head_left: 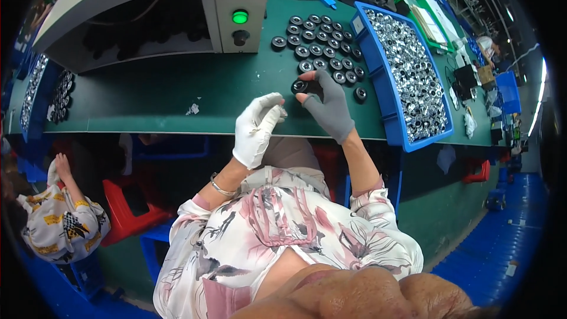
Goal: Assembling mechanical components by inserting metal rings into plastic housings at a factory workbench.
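Note:
My right hand [329,105], in a grey glove with bare fingertips, grips a round black part [299,86] between thumb and fingers at the table's near side. Its face has a dark glossy ring. Just left of it, my left hand [258,125] wears a white glove. Its thumb and fingers are pinched together; what lies between them is too small to make out. Beyond my right hand, several similar black round parts [318,50] with shiny centres stand in loose rows on the green table [224,91].
A blue tray [383,91] full of small silvery metal parts is on the right. At the upper left stands a pale machine [147,0] with red and green lights and dark parts inside its opening. Another person [62,218] sits at lower left, near a red stool [133,210].

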Demonstrator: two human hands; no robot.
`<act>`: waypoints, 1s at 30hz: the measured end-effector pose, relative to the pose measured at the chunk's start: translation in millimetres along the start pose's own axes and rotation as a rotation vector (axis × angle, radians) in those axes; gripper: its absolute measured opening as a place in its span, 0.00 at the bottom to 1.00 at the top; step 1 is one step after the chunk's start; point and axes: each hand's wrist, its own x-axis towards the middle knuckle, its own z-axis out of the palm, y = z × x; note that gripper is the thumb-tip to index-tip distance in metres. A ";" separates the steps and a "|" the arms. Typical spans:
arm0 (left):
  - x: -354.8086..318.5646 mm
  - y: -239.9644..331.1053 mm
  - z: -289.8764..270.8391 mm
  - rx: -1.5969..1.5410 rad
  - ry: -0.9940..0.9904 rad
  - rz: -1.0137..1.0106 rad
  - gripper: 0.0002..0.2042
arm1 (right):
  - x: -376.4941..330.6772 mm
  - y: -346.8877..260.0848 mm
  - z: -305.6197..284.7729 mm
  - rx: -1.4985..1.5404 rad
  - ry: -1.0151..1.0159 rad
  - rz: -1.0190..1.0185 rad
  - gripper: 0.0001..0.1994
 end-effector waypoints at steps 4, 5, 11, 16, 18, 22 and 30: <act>1.4 5.4 -26.6 0.076 0.034 0.041 0.13 | 39.5 -4.9 19.0 -0.693 0.094 -0.462 0.15; 2.7 8.7 -37.0 0.087 0.058 0.059 0.13 | 51.5 5.9 23.6 -0.790 0.123 -0.467 0.14; 28.9 61.5 -108.3 0.972 0.133 0.533 0.08 | 67.7 23.9 20.7 -1.055 0.139 -0.444 0.13; 95.1 88.3 -168.5 1.268 0.361 0.716 0.08 | 69.5 20.7 18.4 -1.077 0.156 -0.402 0.12; 119.9 86.2 -174.5 1.339 0.319 0.719 0.09 | 67.7 17.6 17.8 -1.025 0.158 -0.412 0.11; 157.1 66.4 -170.7 1.472 0.251 0.522 0.10 | 47.8 -8.3 16.0 -0.916 0.132 -0.465 0.12; 148.6 55.4 -161.2 1.149 0.418 0.459 0.11 | -0.4 -21.1 10.4 -0.648 0.062 -0.421 0.10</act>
